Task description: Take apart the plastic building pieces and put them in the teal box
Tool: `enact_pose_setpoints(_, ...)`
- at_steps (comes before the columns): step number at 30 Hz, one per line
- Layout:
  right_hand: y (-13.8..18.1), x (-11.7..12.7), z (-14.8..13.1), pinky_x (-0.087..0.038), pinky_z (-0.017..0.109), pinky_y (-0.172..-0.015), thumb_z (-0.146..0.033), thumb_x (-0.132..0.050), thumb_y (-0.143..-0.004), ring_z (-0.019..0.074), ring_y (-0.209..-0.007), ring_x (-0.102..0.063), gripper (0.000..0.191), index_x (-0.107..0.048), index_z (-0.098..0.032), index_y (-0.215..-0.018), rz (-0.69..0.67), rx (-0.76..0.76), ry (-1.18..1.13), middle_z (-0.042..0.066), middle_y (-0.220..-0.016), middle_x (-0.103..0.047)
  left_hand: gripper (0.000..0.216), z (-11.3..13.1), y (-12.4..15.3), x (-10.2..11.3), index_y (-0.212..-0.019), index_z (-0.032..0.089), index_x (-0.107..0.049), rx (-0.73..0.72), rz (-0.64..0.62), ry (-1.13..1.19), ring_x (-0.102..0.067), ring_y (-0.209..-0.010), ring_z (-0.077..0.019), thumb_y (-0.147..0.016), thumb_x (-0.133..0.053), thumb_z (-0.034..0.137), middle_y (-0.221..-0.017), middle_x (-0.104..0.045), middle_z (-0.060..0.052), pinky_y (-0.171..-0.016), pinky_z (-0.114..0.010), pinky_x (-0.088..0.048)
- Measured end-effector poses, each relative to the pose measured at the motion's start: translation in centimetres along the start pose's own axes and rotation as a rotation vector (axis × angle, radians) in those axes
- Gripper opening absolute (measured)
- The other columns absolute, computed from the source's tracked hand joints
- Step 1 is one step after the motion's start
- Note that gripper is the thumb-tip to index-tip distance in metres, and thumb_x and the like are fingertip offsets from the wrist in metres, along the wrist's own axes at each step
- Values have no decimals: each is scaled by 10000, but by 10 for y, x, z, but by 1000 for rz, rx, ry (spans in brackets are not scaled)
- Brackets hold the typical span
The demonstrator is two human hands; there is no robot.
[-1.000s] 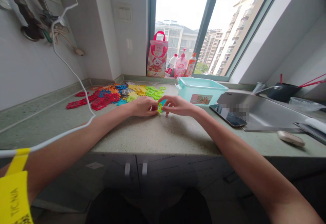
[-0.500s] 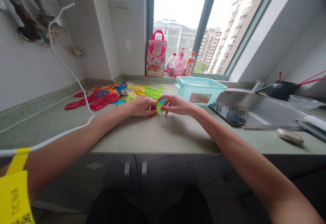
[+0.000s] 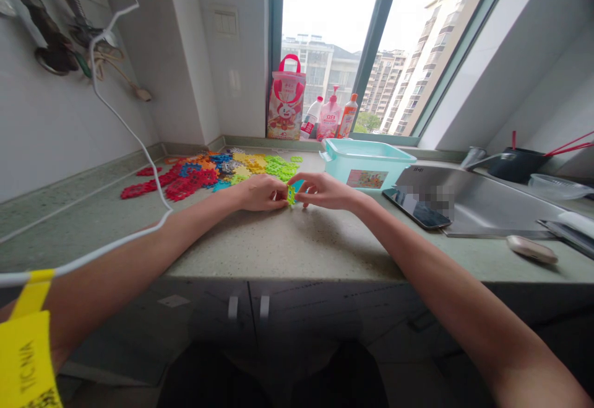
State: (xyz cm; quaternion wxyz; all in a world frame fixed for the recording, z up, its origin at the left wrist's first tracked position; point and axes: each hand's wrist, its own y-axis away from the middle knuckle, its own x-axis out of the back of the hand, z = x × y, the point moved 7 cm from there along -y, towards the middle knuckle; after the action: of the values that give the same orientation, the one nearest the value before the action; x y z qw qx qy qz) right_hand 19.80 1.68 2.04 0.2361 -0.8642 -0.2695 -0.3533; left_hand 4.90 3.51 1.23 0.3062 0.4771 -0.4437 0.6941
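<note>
Just above the counter, my left hand [image 3: 260, 192] is closed on a yellow-green interlocking plastic piece [image 3: 291, 195], pinched between thumb and fingers. From the other side, my right hand [image 3: 325, 191] has its fingers curved round the same piece, thumb and fingertips close against it. Some blue shows behind the piece, between the hands. Beyond my left hand spreads a pile of interlocking plastic pieces [image 3: 192, 182] in red, blue, orange, yellow and green. A light teal plastic tub [image 3: 338, 169] with a picture label stands behind my right hand.
Right of the tub, a phone [image 3: 420, 208] lies by the steel sink [image 3: 482, 210]. A pale rounded object [image 3: 531, 249] rests near the front edge. A pink bag [image 3: 286, 108] and bottles [image 3: 329, 117] line the sill. A white cable [image 3: 139, 138] hangs over my left forearm.
The view has shifted very slightly. Both hands stay at the yellow-green piece, which shows a little more plainly between the fingers.
</note>
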Motion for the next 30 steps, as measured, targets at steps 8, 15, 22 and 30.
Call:
enact_pose_setpoints(8,0,0,2,-548,257,-646,-337,-741,-929,171,-725,-768,434,-674,-212,-1340,-1,3,1,30,-896,-795,154,-2,0,-1,-891,199,-749,-3,-9,-26,-642,-680,-132,-938,-650,307,-797,-733,-16,-674,-239,-458)
enact_pose_setpoints(15,1,0,0,-555,253,-664,-300,-724,-939,164,-732,-772,418,-669,-214,-1345,-9,9,8,26,-904,-788,180,-3,0,-1,-920,197,-760,2,-18,-29,-643,-688,-131,-958,-639,326,-802,-735,-20,-679,-234,-458)
enact_pose_setpoints(22,0,0,2,-562,249,-668,-317,-724,-941,157,-729,-767,440,-664,-211,-1364,-17,17,5,29,-905,-790,168,-4,0,-2,-912,202,-764,-3,-8,-15,-641,-678,-126,-951,-661,329,-800,-738,-14,-676,-226,-463)
enact_pose_setpoints(30,0,0,4,-553,251,-669,-317,-728,-943,161,-735,-766,444,-664,-213,-1370,-17,26,24,32,-913,-793,187,-5,1,-3,-927,186,-766,-8,-21,-28,-640,-682,-127,-965,-650,328,-803,-737,-24,-678,-227,-469)
